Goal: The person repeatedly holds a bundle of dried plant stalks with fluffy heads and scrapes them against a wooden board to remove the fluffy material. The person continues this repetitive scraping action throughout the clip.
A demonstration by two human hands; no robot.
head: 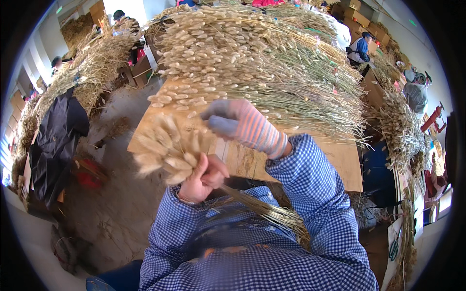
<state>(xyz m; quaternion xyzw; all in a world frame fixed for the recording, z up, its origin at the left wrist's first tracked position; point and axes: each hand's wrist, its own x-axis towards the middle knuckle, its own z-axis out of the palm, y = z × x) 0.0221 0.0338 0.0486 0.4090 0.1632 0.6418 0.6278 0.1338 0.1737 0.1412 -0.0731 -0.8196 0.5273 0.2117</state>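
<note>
My left hand (204, 178), bare, is closed around a bunch of dried bunny-tail grass (164, 149). The fluffy heads fan out to the upper left of the fist, and the gathered stems (265, 211) slant down to the right across my checked clothing. Above and to the right of the bunch is my right hand (244, 125), in a striped knitted glove with grey-blue fingertips. Its fingers are bent and blurred, so whether they pinch anything is unclear. Just beyond it, a thick layer of bunny-tail stalks (218, 62) covers the wooden table (320, 152), heads to the left.
Scissors (394, 249) lie at the lower right. Black plastic sheeting (60, 145) drapes over a side table at left, near a heap of dried stalks (98, 65). One person in blue (360, 49) is at the back right; another (123, 22) is at the back left.
</note>
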